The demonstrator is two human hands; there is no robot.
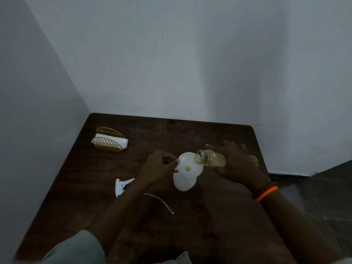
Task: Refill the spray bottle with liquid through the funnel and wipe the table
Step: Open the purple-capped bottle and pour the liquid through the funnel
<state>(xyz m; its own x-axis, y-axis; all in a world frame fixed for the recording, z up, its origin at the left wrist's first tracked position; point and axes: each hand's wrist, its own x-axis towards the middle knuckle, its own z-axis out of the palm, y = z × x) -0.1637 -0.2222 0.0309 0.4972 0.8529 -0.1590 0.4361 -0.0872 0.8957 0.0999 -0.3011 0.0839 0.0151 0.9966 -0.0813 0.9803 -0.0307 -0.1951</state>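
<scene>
A white spray bottle body stands upright on the dark wooden table, with a white funnel seated in its neck. My left hand pinches the funnel's left rim. My right hand grips a clear jar of yellowish liquid, tipped on its side with its open mouth over the funnel's right edge. Yellow liquid shows in the funnel's hole. The white spray trigger head lies on the table to the left, and its thin dip tube curves across the table in front of the bottle.
A gold wire holder with white napkins sits at the table's far left, near the wall corner. Walls close the table's left and far sides. The right edge drops to a dark floor.
</scene>
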